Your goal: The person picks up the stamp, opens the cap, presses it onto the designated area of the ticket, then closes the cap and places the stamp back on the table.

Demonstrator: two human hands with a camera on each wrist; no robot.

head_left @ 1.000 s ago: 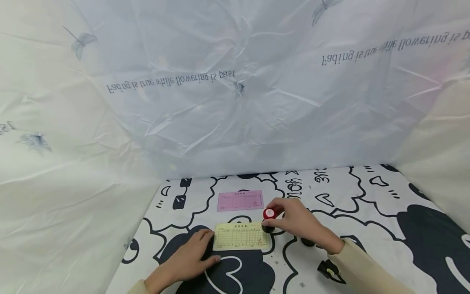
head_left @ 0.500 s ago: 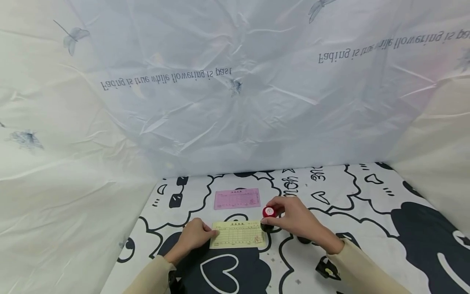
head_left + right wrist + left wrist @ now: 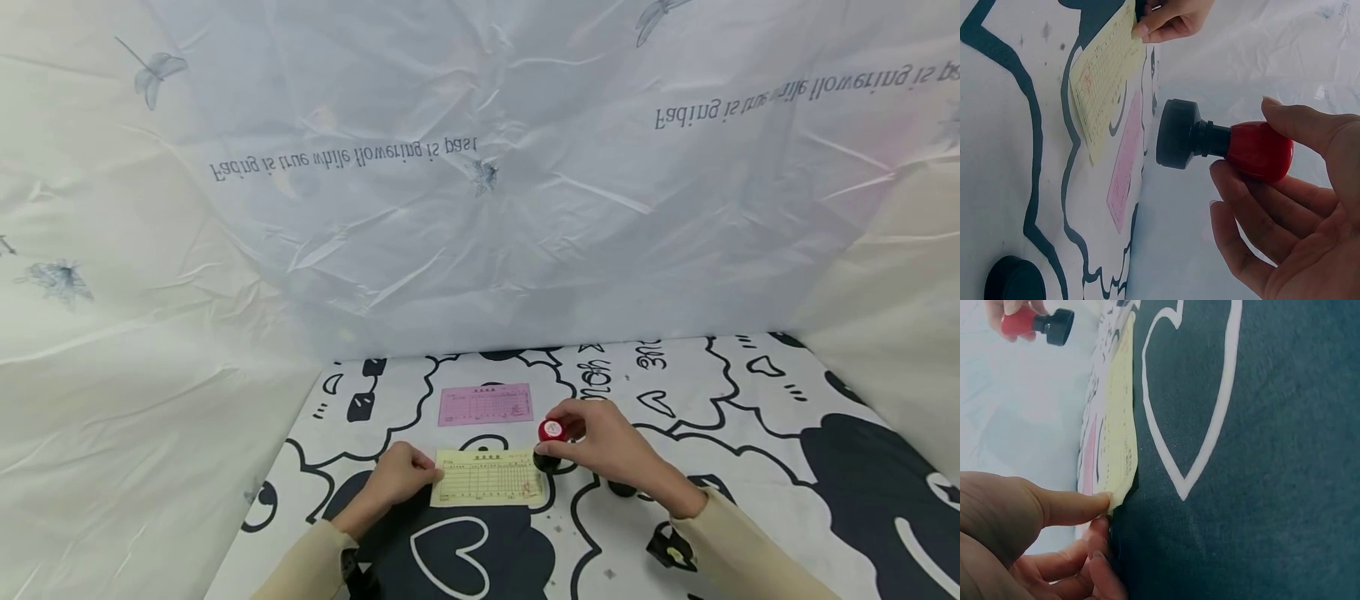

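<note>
My right hand point(image 3: 600, 437) holds a stamp point(image 3: 1254, 150) by its red knob. The stamp's black round base faces the cloth and hangs above it, just off the right end of a yellow form sheet point(image 3: 487, 479). With thumb and fingers, my left hand point(image 3: 393, 483) pinches the left edge of that yellow sheet; in the left wrist view the pinched corner curls up a little. Red stamp marks show near the sheet's lower right corner. Behind it a pink form sheet point(image 3: 485, 405) lies flat, also bearing a reddish mark.
A black round cap point(image 3: 1015, 279) lies on the patterned cloth point(image 3: 570, 550), partly hidden by the right forearm in the head view. A small black item with a yellow spot point(image 3: 671, 546) is beside the right sleeve. White printed sheeting point(image 3: 465, 250) walls off the back and sides.
My left hand has gone from lying beside the yellow sheet to pinching its left edge. The stamp stays in my right hand, nearly still.
</note>
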